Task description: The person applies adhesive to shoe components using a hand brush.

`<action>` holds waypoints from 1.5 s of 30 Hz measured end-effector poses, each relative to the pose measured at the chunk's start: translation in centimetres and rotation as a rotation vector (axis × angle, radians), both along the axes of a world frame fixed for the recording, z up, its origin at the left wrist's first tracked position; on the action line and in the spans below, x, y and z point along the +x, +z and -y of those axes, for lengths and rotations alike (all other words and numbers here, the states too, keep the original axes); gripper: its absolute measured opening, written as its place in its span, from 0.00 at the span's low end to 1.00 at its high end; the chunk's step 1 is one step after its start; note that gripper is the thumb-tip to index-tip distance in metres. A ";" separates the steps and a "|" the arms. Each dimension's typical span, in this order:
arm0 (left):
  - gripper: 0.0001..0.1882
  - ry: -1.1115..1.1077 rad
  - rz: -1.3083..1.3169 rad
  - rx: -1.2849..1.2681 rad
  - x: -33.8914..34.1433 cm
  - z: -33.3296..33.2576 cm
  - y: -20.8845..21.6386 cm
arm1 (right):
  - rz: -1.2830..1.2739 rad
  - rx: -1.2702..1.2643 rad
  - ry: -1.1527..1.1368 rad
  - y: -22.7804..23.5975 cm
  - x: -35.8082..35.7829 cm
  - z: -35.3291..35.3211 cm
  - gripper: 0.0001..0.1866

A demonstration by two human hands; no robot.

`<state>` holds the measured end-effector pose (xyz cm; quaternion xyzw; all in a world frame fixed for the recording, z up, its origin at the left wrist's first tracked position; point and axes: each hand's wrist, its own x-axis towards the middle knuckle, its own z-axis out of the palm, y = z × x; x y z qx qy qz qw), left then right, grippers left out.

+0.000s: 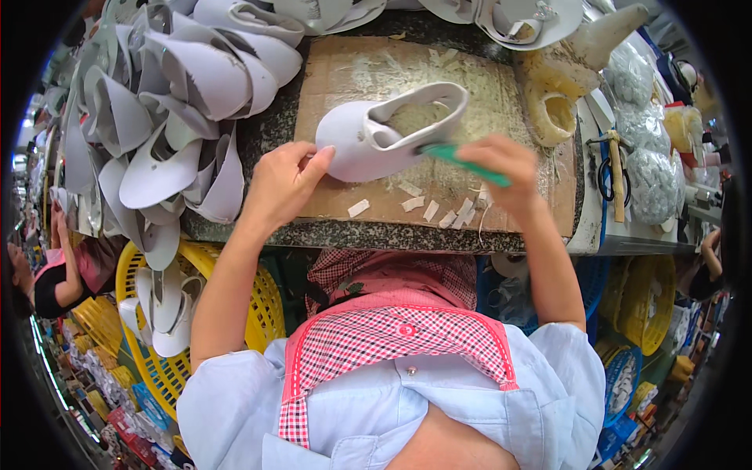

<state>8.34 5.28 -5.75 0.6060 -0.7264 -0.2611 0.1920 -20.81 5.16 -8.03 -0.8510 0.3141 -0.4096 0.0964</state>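
A white shoe upper (352, 141) lies over a worn cardboard sheet (333, 86), its rounded toe to the left and its opening up. My left hand (286, 180) pinches the toe edge between thumb and fingers. In my right hand (505, 168) is a green-handled brush (470, 163). Its dark end touches the lower edge of the upper, near the opening. Small white strips (413, 204) lie scattered on the cardboard below the upper.
White shoe uppers (207, 74) are piled at the left; more line the back edge. Right of the cardboard stand a glue-crusted yellowish pot (552, 110), a wooden-handled hammer (616, 176) and black scissors (604, 178). A yellow basket (266, 301) sits below left. Other people work at both sides.
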 end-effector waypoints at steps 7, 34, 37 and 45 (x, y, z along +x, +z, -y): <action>0.08 0.155 -1.077 0.411 -1.1 0.2 -2.5 | 0.054 -0.019 0.179 3.9 3.1 -1.3 0.06; 0.03 -0.345 -1.027 0.263 -9.7 7.6 6.7 | 0.736 0.211 -0.780 1.8 -15.5 -3.9 0.03; 0.04 -0.339 -0.837 0.119 -9.6 7.9 7.5 | 0.718 0.292 -0.550 2.5 -10.9 -4.3 0.04; 0.02 -0.428 -0.576 0.044 -13.0 7.9 7.8 | 0.076 -0.066 -0.567 -0.3 -3.4 -0.6 0.07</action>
